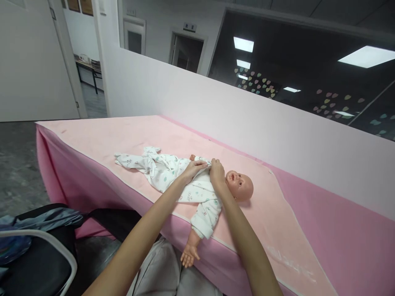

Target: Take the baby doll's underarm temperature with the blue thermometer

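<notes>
A baby doll lies on its back on the pink-covered table, its bald head toward the right. It wears a white long-sleeved baby romper with small printed figures; the trouser legs stretch out flat to the left. My left hand pinches the romper's front edge at the chest. Close beside it, my right hand has its fingers closed on the same edge near the doll's neck. What exactly sits between the fingertips is hidden. One doll arm hangs over the table's near edge.
A light pink sheet covers the table over a darker pink cloth. A white wall with a window runs along the far side. At lower left stands a chair with clothing on it; a doorway lies beyond.
</notes>
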`<state>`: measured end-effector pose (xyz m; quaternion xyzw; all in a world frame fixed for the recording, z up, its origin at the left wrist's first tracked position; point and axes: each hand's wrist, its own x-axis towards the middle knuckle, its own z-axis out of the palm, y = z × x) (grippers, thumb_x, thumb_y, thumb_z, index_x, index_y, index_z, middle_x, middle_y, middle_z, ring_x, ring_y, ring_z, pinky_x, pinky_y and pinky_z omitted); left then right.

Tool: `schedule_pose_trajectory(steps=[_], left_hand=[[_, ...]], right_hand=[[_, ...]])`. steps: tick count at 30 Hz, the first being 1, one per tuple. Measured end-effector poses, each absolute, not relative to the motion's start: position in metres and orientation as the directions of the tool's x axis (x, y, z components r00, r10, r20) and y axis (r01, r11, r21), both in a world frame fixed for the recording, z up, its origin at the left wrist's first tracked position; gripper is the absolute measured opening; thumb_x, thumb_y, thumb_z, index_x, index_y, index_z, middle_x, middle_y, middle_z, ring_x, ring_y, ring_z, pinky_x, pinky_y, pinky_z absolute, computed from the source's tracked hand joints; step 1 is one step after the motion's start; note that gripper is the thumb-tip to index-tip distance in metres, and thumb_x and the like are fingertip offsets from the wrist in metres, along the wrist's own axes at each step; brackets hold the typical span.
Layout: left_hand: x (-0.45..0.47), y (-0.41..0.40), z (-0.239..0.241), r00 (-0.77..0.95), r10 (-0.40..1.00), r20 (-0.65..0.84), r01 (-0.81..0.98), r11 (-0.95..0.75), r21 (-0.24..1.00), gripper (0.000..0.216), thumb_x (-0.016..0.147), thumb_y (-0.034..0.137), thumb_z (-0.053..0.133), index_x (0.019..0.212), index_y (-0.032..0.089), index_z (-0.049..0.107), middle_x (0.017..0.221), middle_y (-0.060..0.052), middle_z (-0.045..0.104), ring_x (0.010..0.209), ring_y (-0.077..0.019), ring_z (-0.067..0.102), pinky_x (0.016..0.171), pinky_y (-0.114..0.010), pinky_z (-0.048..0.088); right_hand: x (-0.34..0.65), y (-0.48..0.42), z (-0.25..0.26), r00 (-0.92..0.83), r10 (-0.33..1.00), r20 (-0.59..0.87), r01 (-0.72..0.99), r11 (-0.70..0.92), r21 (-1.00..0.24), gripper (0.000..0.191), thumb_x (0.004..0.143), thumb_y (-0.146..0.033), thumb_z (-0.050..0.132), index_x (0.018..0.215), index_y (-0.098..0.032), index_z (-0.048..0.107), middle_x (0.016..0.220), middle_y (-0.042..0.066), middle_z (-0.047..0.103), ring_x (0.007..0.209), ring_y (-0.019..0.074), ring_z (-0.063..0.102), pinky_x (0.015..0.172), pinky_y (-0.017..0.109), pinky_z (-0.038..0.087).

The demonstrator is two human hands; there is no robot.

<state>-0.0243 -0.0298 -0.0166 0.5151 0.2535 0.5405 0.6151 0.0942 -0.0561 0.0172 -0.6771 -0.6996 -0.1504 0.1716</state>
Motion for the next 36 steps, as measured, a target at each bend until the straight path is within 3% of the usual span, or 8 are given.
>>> schedule_pose_trajectory(steps=[3, 9, 15, 20, 24, 28, 32, 36], left_hand=[[-0.021, -0.026, -0.018, 0.248, 0.929, 0.276, -0.278, -0.205, 0.939, 0.025, 0.062, 0.035, 0.069, 0.070, 0.011, 0.065, 0.078, -0.008, 0.066, 0.080, -0.0184, 0.059, 0.077, -0.030, 0.044], [-0.016, 0.007, -0.004, 0.044, 0.954, 0.296, 0.280, -0.296, 0.913, 0.036, 0.082, 0.035, 0.036, 0.088, 0.011, 0.062, 0.075, -0.008, 0.065, 0.064, -0.0157, 0.059, 0.060, -0.027, 0.045], [-0.010, 0.043, -0.004, 0.081, 0.929, 0.362, 0.646, -0.326, 0.690, 0.033, 0.079, 0.033, 0.043, 0.100, 0.015, 0.062, 0.111, -0.013, 0.061, 0.111, -0.0250, 0.050, 0.095, -0.037, 0.033], [-0.006, 0.050, -0.015, 0.202, 0.950, 0.237, 0.822, -0.296, 0.486, 0.043, 0.081, 0.044, 0.037, 0.086, 0.013, 0.066, 0.098, -0.016, 0.067, 0.106, -0.0276, 0.055, 0.101, -0.043, 0.024], [-0.009, 0.044, -0.013, 0.191, 0.969, 0.159, 0.895, -0.238, 0.377, 0.059, 0.082, 0.049, 0.026, 0.095, 0.007, 0.065, 0.100, -0.024, 0.064, 0.099, -0.0342, 0.058, 0.086, -0.043, 0.037], [-0.013, 0.035, -0.008, 0.200, 0.972, 0.126, 0.927, -0.229, 0.297, 0.065, 0.082, 0.054, 0.022, 0.093, 0.008, 0.066, 0.098, -0.023, 0.065, 0.097, -0.0345, 0.058, 0.086, -0.044, 0.036], [-0.015, 0.033, -0.006, 0.207, 0.975, 0.083, 0.946, -0.221, 0.236, 0.069, 0.081, 0.058, 0.019, 0.095, 0.010, 0.066, 0.100, -0.021, 0.066, 0.097, -0.0334, 0.058, 0.087, -0.043, 0.036], [-0.015, 0.036, -0.005, 0.241, 0.968, 0.070, 0.946, -0.251, 0.206, 0.069, 0.081, 0.056, 0.017, 0.097, 0.010, 0.066, 0.102, -0.020, 0.065, 0.100, -0.0329, 0.057, 0.087, -0.042, 0.036]], right_hand=[[0.095, -0.048, 0.008, -0.046, 0.911, 0.409, 0.996, 0.012, 0.084, 0.027, 0.089, -0.009, 0.028, 0.098, -0.014, 0.053, 0.095, 0.011, 0.059, 0.082, 0.0158, 0.057, 0.063, 0.024, 0.041], [0.097, -0.057, 0.005, -0.130, 0.936, 0.327, 0.984, 0.083, 0.156, 0.030, 0.087, -0.005, 0.032, 0.093, -0.013, 0.060, 0.093, 0.015, 0.063, 0.084, 0.0190, 0.060, 0.066, 0.026, 0.044], [0.096, -0.083, 0.006, -0.190, 0.929, 0.318, 0.973, 0.136, 0.184, 0.028, 0.083, -0.003, 0.036, 0.087, -0.011, 0.063, 0.089, 0.016, 0.064, 0.089, 0.0226, 0.057, 0.076, 0.033, 0.041], [0.116, -0.117, 0.013, -0.311, 0.886, 0.344, 0.950, 0.278, 0.142, 0.023, 0.080, -0.008, 0.043, 0.089, -0.014, 0.063, 0.090, 0.010, 0.066, 0.091, 0.0213, 0.055, 0.085, 0.034, 0.036], [0.149, -0.124, 0.033, -0.295, 0.823, 0.485, 0.930, 0.365, -0.054, 0.022, 0.084, -0.017, 0.042, 0.082, -0.019, 0.064, 0.089, 0.004, 0.067, 0.091, 0.0164, 0.055, 0.100, 0.034, 0.027], [0.197, -0.111, 0.037, 0.052, 0.843, 0.536, 0.840, 0.253, -0.480, 0.023, 0.082, -0.025, 0.044, 0.084, -0.020, 0.066, 0.095, 0.004, 0.068, 0.092, 0.0161, 0.057, 0.093, 0.032, 0.036], [0.232, -0.096, 0.015, 0.278, 0.890, 0.361, 0.422, 0.224, -0.879, 0.025, 0.076, -0.035, 0.052, 0.086, -0.018, 0.066, 0.096, 0.004, 0.068, 0.092, 0.0162, 0.059, 0.086, 0.029, 0.043], [0.241, -0.091, -0.001, 0.365, 0.891, 0.270, 0.127, 0.240, -0.962, 0.027, 0.071, -0.038, 0.057, 0.084, -0.016, 0.066, 0.097, 0.005, 0.068, 0.095, 0.0174, 0.059, 0.088, 0.028, 0.044]])
